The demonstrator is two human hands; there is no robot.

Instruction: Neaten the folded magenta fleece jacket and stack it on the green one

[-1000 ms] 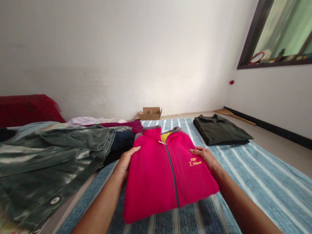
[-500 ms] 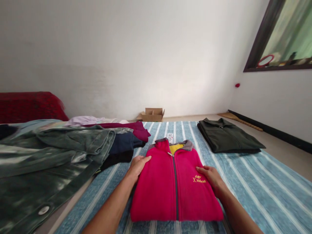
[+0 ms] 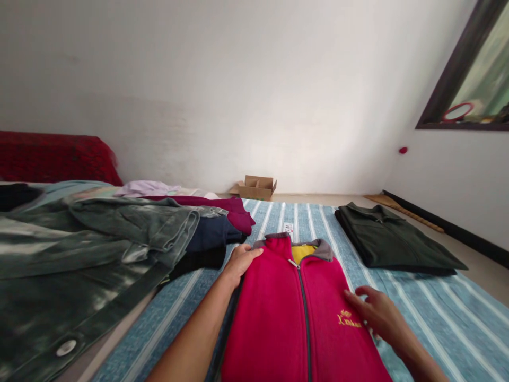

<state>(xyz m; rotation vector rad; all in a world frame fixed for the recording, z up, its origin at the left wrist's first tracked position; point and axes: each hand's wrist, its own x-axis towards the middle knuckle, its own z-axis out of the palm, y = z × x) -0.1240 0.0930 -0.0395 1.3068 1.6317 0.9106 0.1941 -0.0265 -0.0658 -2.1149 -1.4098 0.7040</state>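
A folded crimson fleece jacket with a grey collar and dark zip (image 3: 286,318) lies front-up on a blue-and-white striped woven mat (image 3: 429,313). The left hand (image 3: 239,261) rests flat on the jacket's shoulder edge, just beside the collar. The right hand (image 3: 377,314) lies spread over the yellow embroidered logo (image 3: 349,318) on the jacket's other side. Left of the jacket sprawls a rumpled dark green denim garment (image 3: 99,249) over a heap of maroon and navy clothes (image 3: 217,223). Right of the jacket, apart from it, sits a folded dark olive shirt (image 3: 392,244). Beyond the jacket, by the wall, stands an open brown cardboard box (image 3: 256,187).
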